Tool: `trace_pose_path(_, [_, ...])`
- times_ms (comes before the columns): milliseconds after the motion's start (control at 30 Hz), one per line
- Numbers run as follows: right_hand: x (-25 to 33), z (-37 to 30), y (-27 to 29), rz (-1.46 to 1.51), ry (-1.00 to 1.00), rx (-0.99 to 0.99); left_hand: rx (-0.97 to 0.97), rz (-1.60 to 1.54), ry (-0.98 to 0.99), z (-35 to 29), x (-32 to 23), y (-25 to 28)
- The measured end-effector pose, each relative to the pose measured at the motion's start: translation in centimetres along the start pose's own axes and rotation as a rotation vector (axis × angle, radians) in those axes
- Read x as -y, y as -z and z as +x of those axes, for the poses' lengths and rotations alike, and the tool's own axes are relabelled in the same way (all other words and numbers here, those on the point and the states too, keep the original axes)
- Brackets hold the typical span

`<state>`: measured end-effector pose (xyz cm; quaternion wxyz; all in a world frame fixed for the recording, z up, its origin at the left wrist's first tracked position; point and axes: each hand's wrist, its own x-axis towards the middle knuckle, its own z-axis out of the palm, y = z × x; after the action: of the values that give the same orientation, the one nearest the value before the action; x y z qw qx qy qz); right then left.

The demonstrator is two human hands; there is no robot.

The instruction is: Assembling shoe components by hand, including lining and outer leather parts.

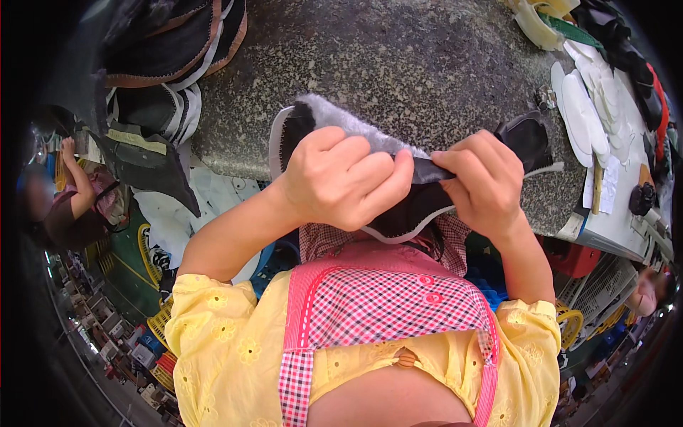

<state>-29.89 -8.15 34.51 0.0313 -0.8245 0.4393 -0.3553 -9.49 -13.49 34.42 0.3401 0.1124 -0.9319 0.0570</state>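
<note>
Above the near edge of the speckled table, both hands grip a black shoe upper with grey fuzzy lining and a pale stitched edge. My left hand is closed, pinching the lined rim between thumb and fingers. On the other side, my right hand pinches the smooth black edge of the same upper, a short way from the left fingertips. The part of the upper behind the left fist is hidden. One black end of it shows beyond the right hand.
A pile of black shoe pieces with pale edges lies on the left of the speckled tabletop. White insoles lie at the right, near a wooden-handled tool. One co-worker is at far left, another at far right.
</note>
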Motion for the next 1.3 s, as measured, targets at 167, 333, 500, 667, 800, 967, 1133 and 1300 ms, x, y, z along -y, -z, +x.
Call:
trace_pose_path(167, [-1.4, -1.0, 0.0, 0.109, 0.052, -0.047, -0.013, -0.089, -0.064, 0.0, 0.1, 0.3])
trace_pose_path(333, [-1.3, -1.6, -0.1, 0.104, 0.109, -0.07, 0.011, -0.164, -0.05, -0.7, -0.2, 0.9])
trace_pose_path(500, [-1.3, -1.5, -0.2, 0.048, 0.212, -0.089, -0.017, -0.188, -0.058, -1.2, 0.1, 0.3])
trace_pose_path(667, [-1.3, -1.6, 0.1, 0.014, 0.244, -0.067, 0.099, -0.312, -0.004, -0.9, 0.0, 0.8])
trace_pose_path(800, [-1.5, -1.8, 0.0, 0.014, 0.265, -0.061, 0.091, -0.42, 0.009, -1.2, -0.1, 0.3])
trace_pose_path(967, [-1.8, -1.9, 0.0, 0.038, 0.27, -0.058, 0.095, -0.382, -0.073, -0.6, -1.2, 0.7])
trace_pose_path(1133, [-2.5, -2.1, -0.5, 0.071, 0.301, -0.105, 0.192, -0.511, -0.188, -0.4, -1.8, 1.2])
trace_pose_path(1300, [-2.1, -2.1, 0.0, 0.107, 0.284, -0.078, 0.098, -0.409, -0.108, -0.3, -1.4, 1.5])
